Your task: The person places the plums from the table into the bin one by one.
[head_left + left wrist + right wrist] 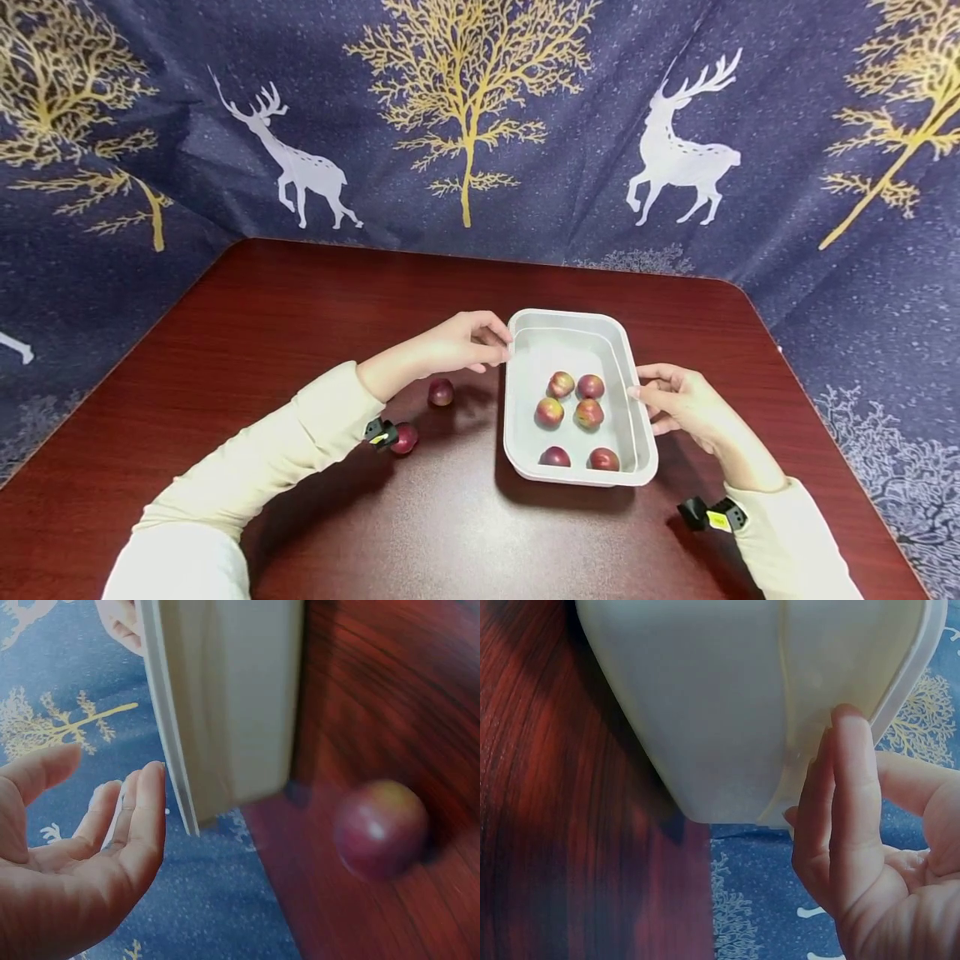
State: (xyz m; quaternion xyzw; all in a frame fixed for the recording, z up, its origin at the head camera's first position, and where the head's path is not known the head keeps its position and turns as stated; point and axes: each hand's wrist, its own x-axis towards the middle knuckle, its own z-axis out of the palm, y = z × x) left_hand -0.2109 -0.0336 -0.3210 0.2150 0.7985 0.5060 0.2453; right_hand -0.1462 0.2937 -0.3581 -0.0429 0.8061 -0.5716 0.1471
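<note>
A white rectangular plastic tub (577,477) holds several red-and-yellow plums (589,413), two of them close to its front wall. At the tub's right side, my right hand (686,408) pinches the rim, thumb on top and fingers (853,780) against the outer wall. My left hand (468,343) is beside the left rim, its fingers loosely bent. In the left wrist view, those fingertips (154,776) come right up to the rim while the thumb stands away from it.
On the dark red wooden table (337,292), one plum (441,392) lies left of the tub. Another plum (405,438) is partly hidden behind the left wrist's camera strap (380,433). A blue cloth (525,200) with deer and trees hangs behind the table.
</note>
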